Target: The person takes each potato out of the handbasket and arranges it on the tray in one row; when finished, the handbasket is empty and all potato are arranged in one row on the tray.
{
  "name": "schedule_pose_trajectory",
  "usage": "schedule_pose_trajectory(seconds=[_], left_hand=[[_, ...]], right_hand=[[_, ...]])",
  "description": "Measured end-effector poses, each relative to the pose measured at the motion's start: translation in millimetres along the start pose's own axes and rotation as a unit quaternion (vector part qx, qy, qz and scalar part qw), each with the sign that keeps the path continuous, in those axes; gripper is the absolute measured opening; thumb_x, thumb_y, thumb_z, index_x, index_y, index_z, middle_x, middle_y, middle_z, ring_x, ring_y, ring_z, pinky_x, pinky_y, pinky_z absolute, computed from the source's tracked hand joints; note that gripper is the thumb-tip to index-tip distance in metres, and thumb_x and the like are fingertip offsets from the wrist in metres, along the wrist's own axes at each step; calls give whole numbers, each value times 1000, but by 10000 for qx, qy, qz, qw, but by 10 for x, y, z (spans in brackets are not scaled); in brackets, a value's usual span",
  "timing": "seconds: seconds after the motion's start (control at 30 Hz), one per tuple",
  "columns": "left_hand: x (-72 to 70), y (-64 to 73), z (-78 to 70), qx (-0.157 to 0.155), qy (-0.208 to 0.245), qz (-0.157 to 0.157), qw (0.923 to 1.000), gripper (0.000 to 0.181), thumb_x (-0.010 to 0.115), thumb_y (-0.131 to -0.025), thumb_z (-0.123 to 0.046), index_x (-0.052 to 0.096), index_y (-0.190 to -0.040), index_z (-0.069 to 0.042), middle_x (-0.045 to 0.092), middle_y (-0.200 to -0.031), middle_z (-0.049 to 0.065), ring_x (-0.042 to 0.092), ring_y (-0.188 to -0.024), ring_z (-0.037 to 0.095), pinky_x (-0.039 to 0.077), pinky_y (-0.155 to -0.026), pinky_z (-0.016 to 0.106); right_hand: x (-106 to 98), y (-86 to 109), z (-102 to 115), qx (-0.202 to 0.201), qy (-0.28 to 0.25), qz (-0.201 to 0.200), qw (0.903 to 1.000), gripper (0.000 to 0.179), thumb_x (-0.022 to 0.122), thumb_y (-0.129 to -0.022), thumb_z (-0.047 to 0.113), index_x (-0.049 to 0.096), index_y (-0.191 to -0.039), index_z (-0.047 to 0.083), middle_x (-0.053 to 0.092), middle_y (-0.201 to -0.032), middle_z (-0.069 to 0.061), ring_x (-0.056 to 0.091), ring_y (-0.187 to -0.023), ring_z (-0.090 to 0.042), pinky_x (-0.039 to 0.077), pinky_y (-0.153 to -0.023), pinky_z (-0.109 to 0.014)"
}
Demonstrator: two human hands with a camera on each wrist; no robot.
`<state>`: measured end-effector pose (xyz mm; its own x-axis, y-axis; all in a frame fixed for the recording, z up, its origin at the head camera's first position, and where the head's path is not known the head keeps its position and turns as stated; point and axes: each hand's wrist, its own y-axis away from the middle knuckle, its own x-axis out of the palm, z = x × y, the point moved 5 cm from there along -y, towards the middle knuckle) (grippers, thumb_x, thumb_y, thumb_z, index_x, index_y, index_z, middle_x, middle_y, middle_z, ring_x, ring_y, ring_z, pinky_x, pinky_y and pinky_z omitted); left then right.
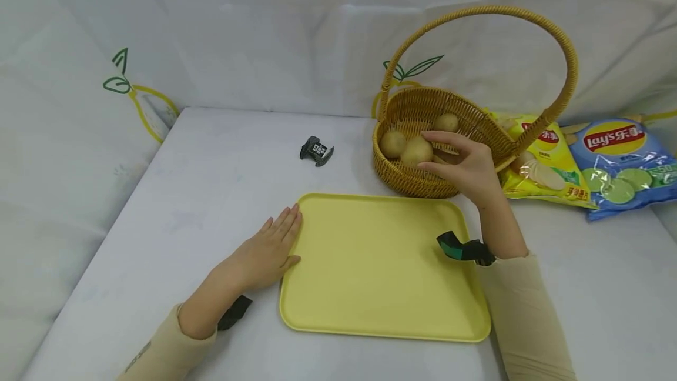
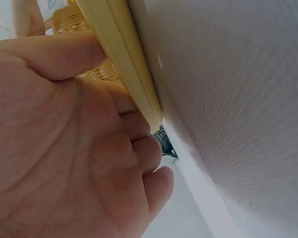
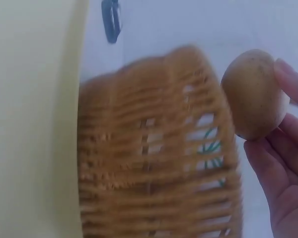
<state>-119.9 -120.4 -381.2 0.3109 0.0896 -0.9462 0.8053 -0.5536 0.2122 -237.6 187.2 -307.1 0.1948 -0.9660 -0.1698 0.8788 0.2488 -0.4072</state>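
My right hand (image 1: pixel 472 170) pinches a brown potato (image 1: pixel 416 151) between thumb and fingers over the front of a wicker basket (image 1: pixel 409 186). In the right wrist view that potato (image 3: pixel 255 94) appears above the basket's rim. Two other potatoes show inside, one at the left (image 1: pixel 393 143) and one at the back (image 1: pixel 446 123). My left hand (image 1: pixel 268 253) lies with fingers extended along the left edge of a yellow tray (image 1: pixel 381 269). From the left wrist, the thumb and fingertips are seen against the tray's side (image 2: pixel 121 54).
The basket's tall handle (image 1: pixel 497 10) arches above it. At its right lie a yellow chip bag (image 1: pixel 552 175) and a blue chip bag (image 1: pixel 626 160). A small black-and-white object (image 1: pixel 316 150) sits behind the tray on the white table (image 1: pixel 227 175). A white cloth hangs behind.
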Motion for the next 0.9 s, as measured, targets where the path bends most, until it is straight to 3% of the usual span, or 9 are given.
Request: schedule_pose_trajectory(seconds=[0.23,0.37,0.5,0.67,0.9], left_hand=[[-3,8,26,-46,68,11,10000,67,48,-99,-24,17,-145,13,8,-153,27,8,-142,36,16,-111,52],[16,-1,38,-33,119,28,9999,67,49,-99,-24,16,-145,12,7,-153,27,8,-142,36,16,-111,52],[25,-8,36,-15,134,35,9999,68,49,-99,-24,16,-145,12,7,-154,26,8,-142,36,15,-111,51],[18,-14,25,10,138,8,9999,68,50,-98,-24,17,-145,12,8,-153,27,9,-142,36,16,-111,52],[18,-10,18,-9,86,42,10000,68,50,-98,-25,18,-145,12,8,-153,27,9,-142,36,17,-111,52]], right_hand=[[310,-15,158,-858,-27,388,9956,51,64,-61,-35,58,-109,-21,65,-115,-8,60,-107,-14,50,-85,-25],[460,24,198,-1057,-78,609,9925,51,67,-60,-33,58,-109,-21,65,-115,-3,59,-110,-15,50,-86,-26],[603,58,215,-1225,-18,874,9886,49,73,-63,-24,61,-110,-17,64,-117,-12,59,-111,-17,50,-86,-29],[807,89,208,-1220,288,995,9871,50,77,-63,-19,63,-111,-12,62,-116,-24,60,-110,-15,51,-86,-29],[1138,93,90,-879,246,1324,9870,50,78,-64,-16,63,-112,-13,61,-117,-23,61,-108,-24,50,-87,-31]])
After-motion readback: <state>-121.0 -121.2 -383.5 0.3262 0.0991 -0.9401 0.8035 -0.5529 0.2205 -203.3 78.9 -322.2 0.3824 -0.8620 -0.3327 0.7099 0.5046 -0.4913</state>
